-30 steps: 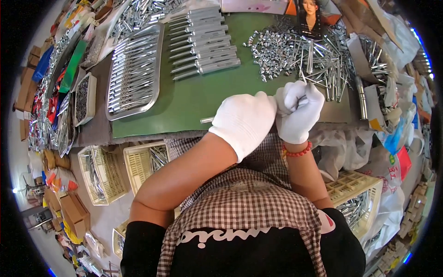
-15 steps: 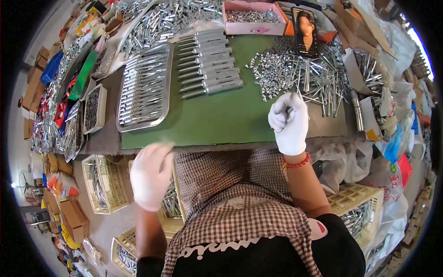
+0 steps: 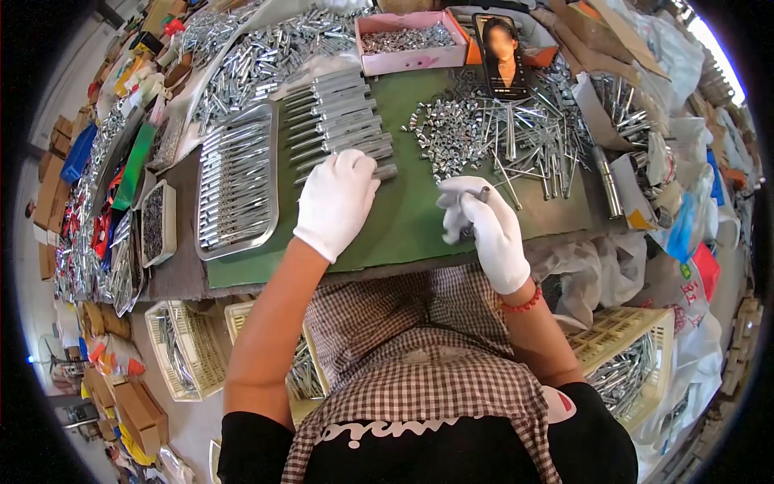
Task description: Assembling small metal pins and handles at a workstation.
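My left hand [image 3: 337,202], in a white glove, reaches over the near end of a row of silver metal tubes [image 3: 347,121] with thinner rods sticking out on their left. Its fingers curl down around the nearest tube [image 3: 385,173]; the fingertips are partly hidden. My right hand [image 3: 490,234], also gloved, is closed in front of the pile of small metal sleeves [image 3: 451,133]. A small round metal end [image 3: 484,194] shows at its thumb, and dark metal bits show under its fingers.
Left of the tubes lies a steel tray [image 3: 272,202] of metal rods. Long pins [image 3: 556,153] pile up at right, with a phone [image 3: 500,60] standing behind. A pink box [image 3: 411,60] of small parts is at the back. Plastic crates [image 3: 193,355] stand below the table.
My left hand has moved forward and right from the table's front edge onto the nearest tube. My right hand has turned and come slightly nearer; the view has shifted a little.
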`<state>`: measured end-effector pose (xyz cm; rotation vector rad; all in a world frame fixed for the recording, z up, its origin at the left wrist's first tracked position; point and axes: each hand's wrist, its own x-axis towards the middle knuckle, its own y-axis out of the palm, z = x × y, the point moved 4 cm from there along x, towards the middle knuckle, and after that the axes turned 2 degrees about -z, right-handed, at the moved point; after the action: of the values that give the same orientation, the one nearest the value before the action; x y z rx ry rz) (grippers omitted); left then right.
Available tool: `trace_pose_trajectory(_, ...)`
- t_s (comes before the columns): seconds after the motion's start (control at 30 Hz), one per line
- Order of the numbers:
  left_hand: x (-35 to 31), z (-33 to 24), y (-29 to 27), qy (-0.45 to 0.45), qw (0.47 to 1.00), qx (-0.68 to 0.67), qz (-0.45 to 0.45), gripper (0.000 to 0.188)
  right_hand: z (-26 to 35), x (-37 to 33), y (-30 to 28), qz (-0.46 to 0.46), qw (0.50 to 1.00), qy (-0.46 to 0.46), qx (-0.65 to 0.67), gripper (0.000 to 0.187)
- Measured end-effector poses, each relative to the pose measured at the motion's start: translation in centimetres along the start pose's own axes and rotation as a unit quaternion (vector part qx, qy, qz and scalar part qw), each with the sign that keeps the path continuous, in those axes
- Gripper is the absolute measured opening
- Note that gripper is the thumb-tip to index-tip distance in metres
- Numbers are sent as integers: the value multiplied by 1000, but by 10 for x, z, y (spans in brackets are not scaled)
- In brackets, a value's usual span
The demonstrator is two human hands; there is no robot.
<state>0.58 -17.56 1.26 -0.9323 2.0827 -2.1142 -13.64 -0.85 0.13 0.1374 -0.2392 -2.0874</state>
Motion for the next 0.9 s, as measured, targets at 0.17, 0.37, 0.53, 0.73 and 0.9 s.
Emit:
trace_pose_trajectory(0.17, -9, -28, -20, -9, 986, -161, 33, 20, 6, -6, -2, -36, 992, 70, -103, 31)
trace_pose_trajectory(0.37, -8, -73, -33, 31, 986, -124, 111, 28, 13, -2, -12, -9, 988, 124, -95, 33)
trace_pose_trajectory(0.53, -18, -63, -35, 30, 983, -166, 78, 33, 10, -2, -10, 13, 982, 130, -137, 30)
trace_pose_trajectory(0.73, -24, -60, -31, -4, 971, -222, 82, 35, 5, 1, -15, -5, 959, 94, -269, 25)
trace_pose_trajectory(0.9, -25, -61, -29, -3, 972, -232, 43, 33, 6, 0, -11, 26, 950, 10, -310, 22)
